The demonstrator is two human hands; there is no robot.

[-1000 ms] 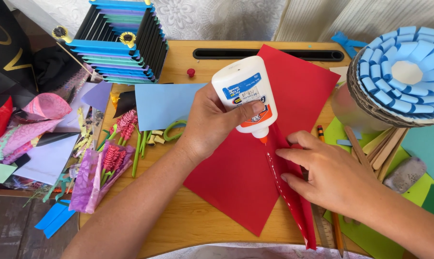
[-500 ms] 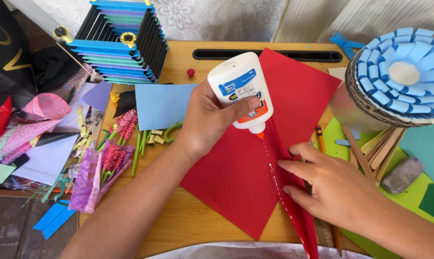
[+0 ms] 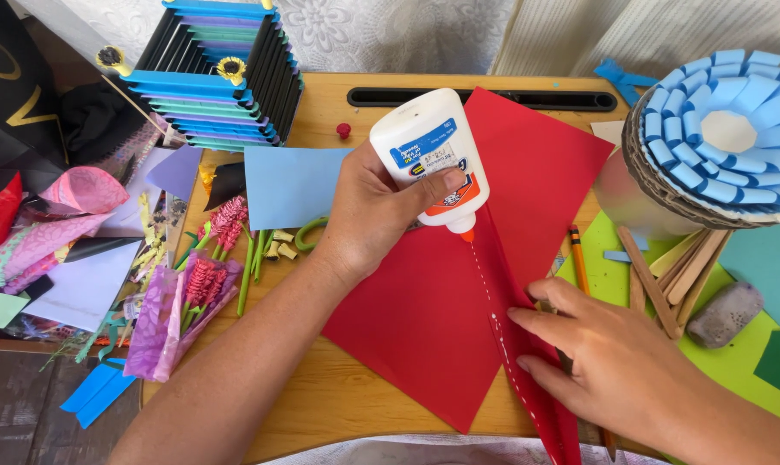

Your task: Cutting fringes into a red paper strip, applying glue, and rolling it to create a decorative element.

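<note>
1. Gripping the white glue bottle [image 3: 430, 159] nozzle-down, my left hand [image 3: 374, 211] wraps its body, thumb across the label, fingers behind.
2. Its orange tip sits just above the red paper sheet [image 3: 441, 310], at the upper end of a line of small white glue dots running down along a folded strip of the sheet.
3. My right hand [image 3: 618, 353] lies flat and unclenched lower right, grasping nothing; its fingertips [image 3: 528, 317] press the folded red strip, just beside the dotted line and well below the bottle.
4. The red sheet rests diagonally on the wooden desk [image 3: 355, 396], between my two forearms.
5. A pencil [image 3: 579, 258] lies right of the fold, partly under my right hand.
6. A light blue paper rectangle [image 3: 291, 185] lies left of the bottle hand, touching the red sheet's edge.
7. Green stems and pink paper flowers [image 3: 209, 275] sit further left.
8. A stack of blue and black frames [image 3: 217, 82] stands at the upper left of the desk.
9. A basket topped with a rolled blue paper rosette [image 3: 734, 129] stands at the upper right, with wooden sticks [image 3: 665, 275] below it on green paper [image 3: 752, 362].
</note>
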